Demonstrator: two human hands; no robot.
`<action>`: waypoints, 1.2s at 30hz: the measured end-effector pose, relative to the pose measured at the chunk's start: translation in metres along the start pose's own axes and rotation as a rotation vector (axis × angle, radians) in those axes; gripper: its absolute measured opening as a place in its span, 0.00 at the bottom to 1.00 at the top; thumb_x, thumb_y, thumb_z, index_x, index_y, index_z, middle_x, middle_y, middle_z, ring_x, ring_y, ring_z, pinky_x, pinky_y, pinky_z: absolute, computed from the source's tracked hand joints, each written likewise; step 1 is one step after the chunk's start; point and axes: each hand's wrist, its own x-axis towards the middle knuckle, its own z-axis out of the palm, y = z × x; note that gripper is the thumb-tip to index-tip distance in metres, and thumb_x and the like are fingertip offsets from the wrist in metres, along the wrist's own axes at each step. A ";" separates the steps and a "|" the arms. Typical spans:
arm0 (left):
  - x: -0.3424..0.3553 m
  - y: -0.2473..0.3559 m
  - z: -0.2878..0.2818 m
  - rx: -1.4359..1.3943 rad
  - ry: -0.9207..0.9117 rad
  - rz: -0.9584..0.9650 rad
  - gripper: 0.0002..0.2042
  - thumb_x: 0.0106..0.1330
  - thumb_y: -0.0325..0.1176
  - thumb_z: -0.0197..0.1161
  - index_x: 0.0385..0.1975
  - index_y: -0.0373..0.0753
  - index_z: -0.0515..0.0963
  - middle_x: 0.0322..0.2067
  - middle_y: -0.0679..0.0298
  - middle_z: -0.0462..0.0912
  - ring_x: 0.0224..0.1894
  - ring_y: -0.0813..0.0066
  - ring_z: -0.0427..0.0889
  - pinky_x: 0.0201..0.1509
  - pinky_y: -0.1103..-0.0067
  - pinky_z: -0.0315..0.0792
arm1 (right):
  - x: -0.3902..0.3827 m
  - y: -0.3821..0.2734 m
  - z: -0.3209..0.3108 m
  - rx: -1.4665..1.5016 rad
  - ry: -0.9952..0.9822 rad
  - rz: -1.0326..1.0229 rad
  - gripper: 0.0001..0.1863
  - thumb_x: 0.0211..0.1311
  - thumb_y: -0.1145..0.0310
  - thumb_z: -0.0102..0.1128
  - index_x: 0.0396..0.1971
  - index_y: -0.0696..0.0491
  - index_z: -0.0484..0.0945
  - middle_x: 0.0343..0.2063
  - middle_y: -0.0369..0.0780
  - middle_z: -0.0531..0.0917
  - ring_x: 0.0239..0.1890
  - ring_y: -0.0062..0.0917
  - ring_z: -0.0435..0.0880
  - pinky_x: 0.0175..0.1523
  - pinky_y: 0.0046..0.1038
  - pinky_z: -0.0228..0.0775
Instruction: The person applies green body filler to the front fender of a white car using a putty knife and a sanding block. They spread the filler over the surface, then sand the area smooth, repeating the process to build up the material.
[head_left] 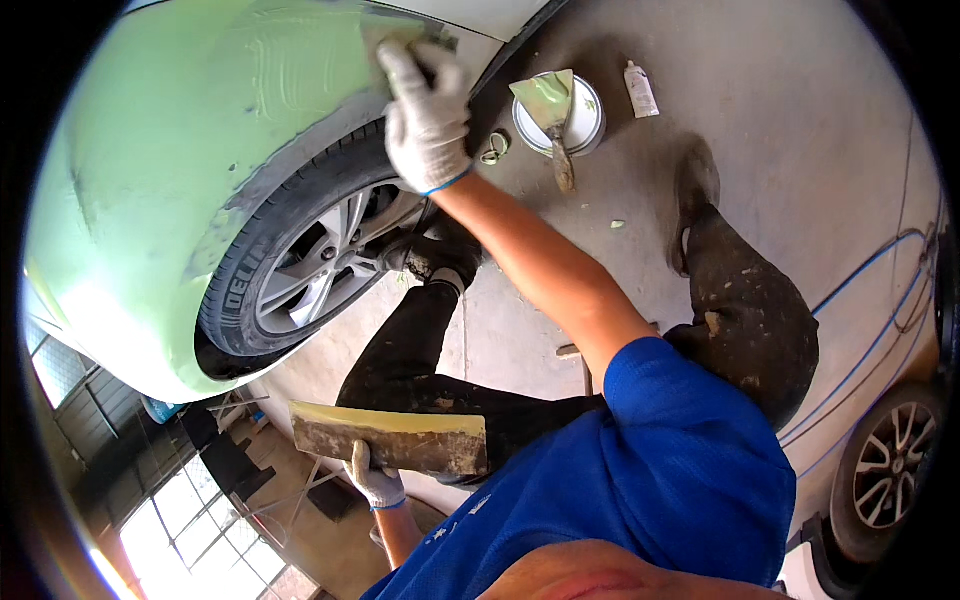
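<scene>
My right hand (425,125), in a white glove, is raised against the pale green car fender (180,110), its fingers closed on what looks like a flat spreader (442,45), partly hidden. Streaks of light putty (280,60) mark the panel nearby. My left hand (375,480), also gloved, grips a long flat board (385,440) with pale yellow putty along one edge, over my leg. The wheel (320,260) sits in the arch beside my foot.
A can (590,125) carrying a putty knife (545,100), a tube (640,90) and a small ring-like object (495,148) lie on the concrete floor (780,110). Blue hoses (850,290) run at the right, near another car's wheel (890,460).
</scene>
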 end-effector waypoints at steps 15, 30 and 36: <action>-0.007 0.014 0.020 0.070 -0.058 -0.051 0.12 0.70 0.39 0.62 0.44 0.37 0.81 0.29 0.64 0.85 0.14 0.78 0.75 0.12 0.84 0.64 | -0.039 0.005 0.000 -0.039 -0.088 0.039 0.35 0.54 0.82 0.61 0.64 0.39 0.75 0.49 0.43 0.73 0.52 0.46 0.73 0.56 0.47 0.72; -0.005 0.006 0.006 0.072 0.023 -0.045 0.11 0.71 0.40 0.61 0.39 0.39 0.81 0.30 0.64 0.84 0.22 0.78 0.78 0.15 0.83 0.66 | -0.016 0.024 0.003 -0.031 -0.006 0.019 0.41 0.51 0.84 0.60 0.68 0.39 0.72 0.48 0.45 0.76 0.50 0.46 0.74 0.52 0.48 0.73; -0.004 0.007 0.013 0.027 0.098 -0.103 0.13 0.72 0.41 0.60 0.43 0.36 0.80 0.30 0.62 0.86 0.19 0.77 0.77 0.13 0.83 0.63 | -0.066 -0.003 0.002 -0.046 -0.125 0.131 0.34 0.53 0.83 0.60 0.62 0.42 0.76 0.47 0.43 0.75 0.50 0.44 0.75 0.55 0.47 0.73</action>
